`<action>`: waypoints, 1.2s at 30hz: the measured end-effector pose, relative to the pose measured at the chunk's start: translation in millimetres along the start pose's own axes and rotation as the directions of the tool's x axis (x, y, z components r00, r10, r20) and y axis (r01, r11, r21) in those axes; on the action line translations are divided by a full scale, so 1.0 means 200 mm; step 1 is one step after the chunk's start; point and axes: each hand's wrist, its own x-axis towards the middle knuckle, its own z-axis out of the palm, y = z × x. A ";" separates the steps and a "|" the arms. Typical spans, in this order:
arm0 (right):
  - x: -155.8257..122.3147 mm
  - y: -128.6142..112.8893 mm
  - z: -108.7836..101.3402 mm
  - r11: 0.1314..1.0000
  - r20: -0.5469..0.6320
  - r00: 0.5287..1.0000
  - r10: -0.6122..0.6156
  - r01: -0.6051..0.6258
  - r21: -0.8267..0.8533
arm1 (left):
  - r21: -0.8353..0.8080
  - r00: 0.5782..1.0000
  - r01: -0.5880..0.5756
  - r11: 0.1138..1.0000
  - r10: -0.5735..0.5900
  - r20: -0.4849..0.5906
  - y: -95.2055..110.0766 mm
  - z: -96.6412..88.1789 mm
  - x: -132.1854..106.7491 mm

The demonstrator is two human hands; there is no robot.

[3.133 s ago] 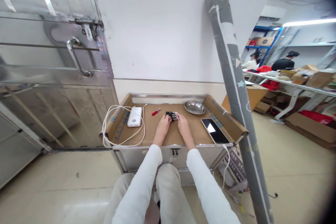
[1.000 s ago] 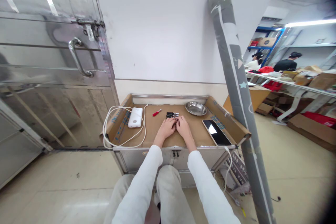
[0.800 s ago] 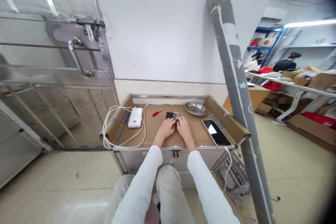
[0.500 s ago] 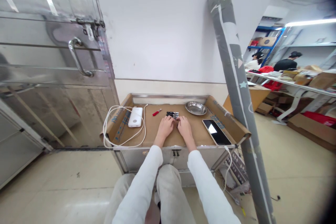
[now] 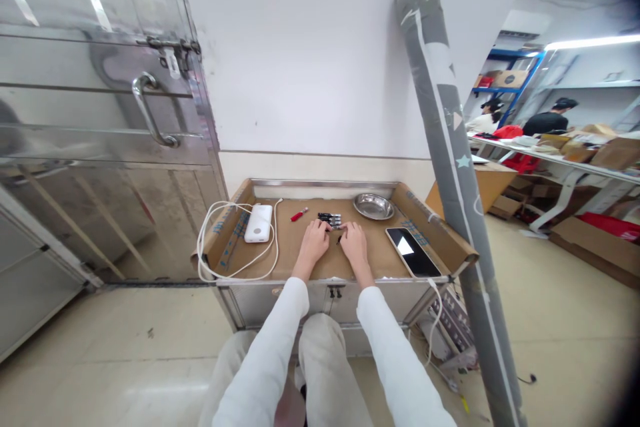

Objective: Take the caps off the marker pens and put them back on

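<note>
Both my hands rest on a cardboard-lined metal tray (image 5: 440,240) in front of my knees. My left hand (image 5: 313,243) lies knuckles up with its fingers curled under, just below a small cluster of black and silver parts (image 5: 329,219). My right hand (image 5: 354,244) is a hand's width to the right, fingers pinched on a tiny dark piece (image 5: 340,237). What the left fingers hold, if anything, is hidden.
A white power bank (image 5: 258,223) with a looped white cable (image 5: 210,247) lies at the left, a small red tool (image 5: 298,215) behind my hands, a steel dish (image 5: 373,206) at the back right, a phone (image 5: 411,251) at the right. A grey roll (image 5: 450,167) leans beside the tray. A steel door (image 5: 100,113) stands on the left; people sit far right.
My hands pulled back from the cluster of parts toward me, came together, and have now drawn slightly apart, with a tiny dark piece showing at my right fingertips.
</note>
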 end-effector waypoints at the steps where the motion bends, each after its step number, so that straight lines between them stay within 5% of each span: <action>1: 0.00 0.00 0.00 1.000 0.006 1.000 0.008 -0.008 -0.009 | -0.046 0.999 -0.037 0.998 0.038 0.021 0.01 0.00 0.00; 5: 0.00 0.01 0.00 0.999 0.016 1.000 0.026 -0.025 -0.048 | -0.194 0.973 -0.133 0.972 0.165 0.162 0.01 0.00 -0.01; 8: 0.00 0.01 0.00 0.999 0.019 1.000 0.024 -0.023 -0.035 | -0.202 0.972 -0.096 0.975 0.136 0.192 -0.01 0.02 -0.01; 21: 0.01 -0.01 0.02 0.974 0.144 0.964 -0.222 0.212 0.081 | -0.063 0.996 0.037 0.997 -0.032 0.088 -0.05 0.05 0.01; 36: 0.01 0.00 0.02 0.993 0.073 0.991 -0.116 0.119 -0.026 | 0.186 0.983 0.183 0.965 -0.183 -0.021 -0.02 0.01 0.01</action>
